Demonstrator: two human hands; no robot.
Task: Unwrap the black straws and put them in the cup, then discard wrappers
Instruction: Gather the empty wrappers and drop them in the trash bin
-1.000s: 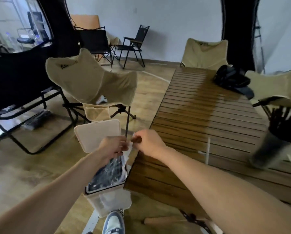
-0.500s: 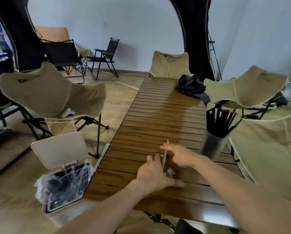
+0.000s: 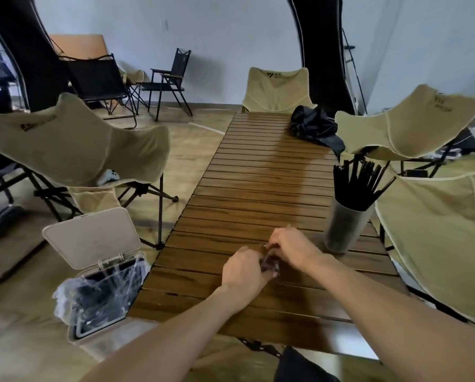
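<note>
While both hands meet low over the slatted table (image 3: 258, 172), left hand (image 3: 244, 268) and right hand (image 3: 291, 245) pinch a wrapped straw (image 3: 269, 262) between them. Risk: a slipping thin wrapper, or an elbow toppling the nearby full cup (image 3: 342, 230).

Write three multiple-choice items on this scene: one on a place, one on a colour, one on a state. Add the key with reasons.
1. Where does the cup stand?
A. on the table's right side
B. on the floor
C. on a chair

2. What colour are the straws in the cup?
A. white
B. black
C. red

3. How is the bin by the table?
A. lid shut
B. tipped over
C. lid open

Key: 1 A, it stands on the slats right of the right hand. 2 B, the bundle is black. 3 C, the lid stands raised above the bin lining.
</note>
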